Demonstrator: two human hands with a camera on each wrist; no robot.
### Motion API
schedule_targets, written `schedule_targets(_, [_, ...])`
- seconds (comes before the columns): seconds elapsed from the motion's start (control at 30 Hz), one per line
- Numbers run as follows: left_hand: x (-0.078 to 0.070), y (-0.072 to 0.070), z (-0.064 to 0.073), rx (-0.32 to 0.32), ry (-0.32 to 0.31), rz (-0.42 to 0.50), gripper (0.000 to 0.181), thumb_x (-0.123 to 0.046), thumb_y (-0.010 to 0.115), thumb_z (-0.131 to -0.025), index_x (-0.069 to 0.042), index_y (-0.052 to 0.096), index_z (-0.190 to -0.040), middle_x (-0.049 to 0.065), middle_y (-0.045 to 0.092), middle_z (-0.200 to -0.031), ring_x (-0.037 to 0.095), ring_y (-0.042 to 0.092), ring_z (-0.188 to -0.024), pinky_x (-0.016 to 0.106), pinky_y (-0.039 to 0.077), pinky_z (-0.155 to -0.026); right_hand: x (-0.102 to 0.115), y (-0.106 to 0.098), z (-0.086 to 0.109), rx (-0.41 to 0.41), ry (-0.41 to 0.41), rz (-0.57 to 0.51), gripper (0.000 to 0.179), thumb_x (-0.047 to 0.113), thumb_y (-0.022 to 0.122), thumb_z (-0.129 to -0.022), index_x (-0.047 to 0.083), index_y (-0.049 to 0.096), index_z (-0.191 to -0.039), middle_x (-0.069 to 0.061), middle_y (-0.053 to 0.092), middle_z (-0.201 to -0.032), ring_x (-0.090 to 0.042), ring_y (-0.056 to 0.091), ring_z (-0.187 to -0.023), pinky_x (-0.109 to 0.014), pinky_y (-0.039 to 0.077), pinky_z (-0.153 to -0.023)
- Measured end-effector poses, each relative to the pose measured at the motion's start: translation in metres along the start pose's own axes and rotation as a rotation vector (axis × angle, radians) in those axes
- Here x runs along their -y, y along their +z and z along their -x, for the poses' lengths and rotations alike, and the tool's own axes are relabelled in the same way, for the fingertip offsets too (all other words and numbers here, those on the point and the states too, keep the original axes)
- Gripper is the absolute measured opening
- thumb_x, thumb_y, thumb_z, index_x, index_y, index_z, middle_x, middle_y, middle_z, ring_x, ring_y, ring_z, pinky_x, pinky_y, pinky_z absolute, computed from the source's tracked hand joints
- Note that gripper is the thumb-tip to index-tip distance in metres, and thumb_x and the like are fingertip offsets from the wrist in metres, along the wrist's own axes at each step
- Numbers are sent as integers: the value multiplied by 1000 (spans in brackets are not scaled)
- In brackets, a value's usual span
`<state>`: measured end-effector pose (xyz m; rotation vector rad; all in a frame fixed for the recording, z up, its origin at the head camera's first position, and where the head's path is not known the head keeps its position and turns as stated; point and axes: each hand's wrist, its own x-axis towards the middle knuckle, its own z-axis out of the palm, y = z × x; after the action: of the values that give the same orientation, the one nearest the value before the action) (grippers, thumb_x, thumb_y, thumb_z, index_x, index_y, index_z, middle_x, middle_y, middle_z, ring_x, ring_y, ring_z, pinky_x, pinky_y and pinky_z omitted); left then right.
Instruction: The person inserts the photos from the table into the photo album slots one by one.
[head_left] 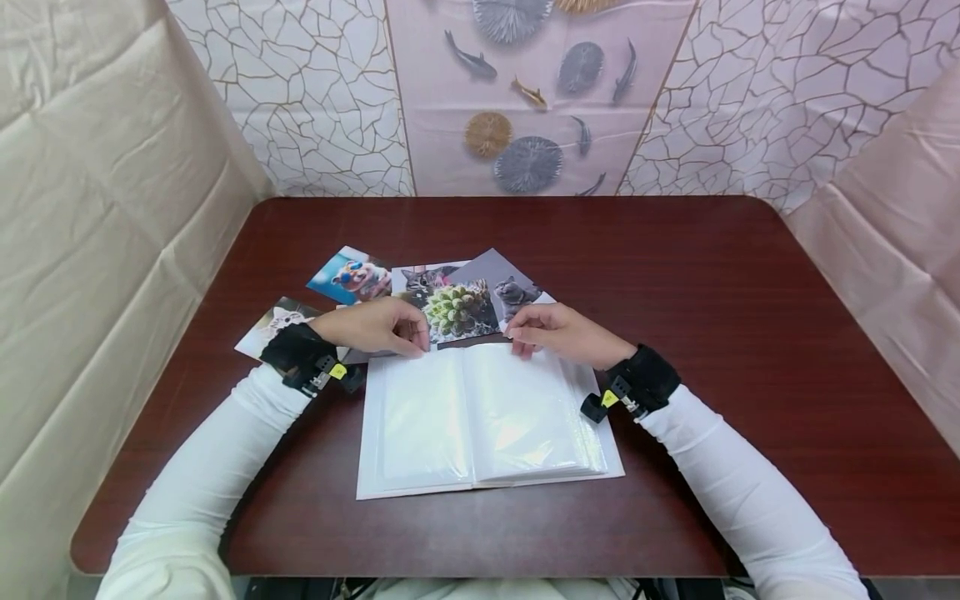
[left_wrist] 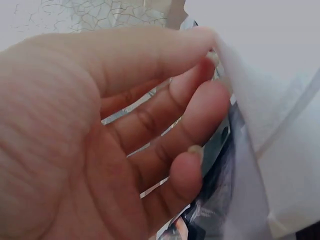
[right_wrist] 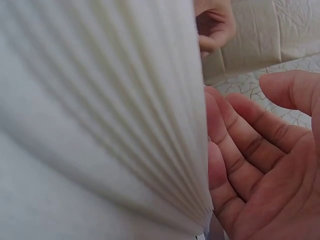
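Note:
A white photo album (head_left: 420,425) with clear pocket pages lies spread on the table in the head view. At its top edge, left of the spine, my left hand (head_left: 378,325) has thumb and forefinger close together, seeming to pinch the page edge. That left hand (left_wrist: 115,120) fills much of the left wrist view, its thumb tip against the white page. My right hand (head_left: 566,333) reaches the top of the right-hand page. In the right wrist view its fingers (right_wrist: 240,135) are loosely bent behind the fanned pages (right_wrist: 125,125), touching their edge, with the thumb held apart.
Behind the album lie a succulent picture (head_left: 459,310), a grey cat picture (head_left: 495,271) and others overlapping. To the left are a picture of an animal in blue glasses (head_left: 345,275) and a white cat picture (head_left: 273,325). The brown table (head_left: 750,375) extends rightward.

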<state>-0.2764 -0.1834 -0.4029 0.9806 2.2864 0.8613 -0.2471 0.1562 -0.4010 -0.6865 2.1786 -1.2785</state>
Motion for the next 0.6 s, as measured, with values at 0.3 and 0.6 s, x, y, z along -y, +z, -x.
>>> schedule_targets(0.3, [17, -21, 10, -291, -184, -225, 10, -11, 68, -97, -11, 73, -106, 3, 71, -90, 16, 63, -79, 33, 51, -72, 0, -1, -1, 19, -21, -27, 27, 15, 52, -107, -5, 60, -122, -18, 66, -104, -26, 64, -93, -28, 55, -87])
schedule_targets(0.6, [38, -47, 35, -476, -422, -350, 20, -19, 74, -93, -8, 72, -111, 11, 70, -100, 26, 62, -88, 41, 50, -74, -3, 0, -1, 18, -18, -39, 27, 16, 53, -106, -5, 61, -121, -18, 66, -105, -26, 64, -93, -28, 54, -86])
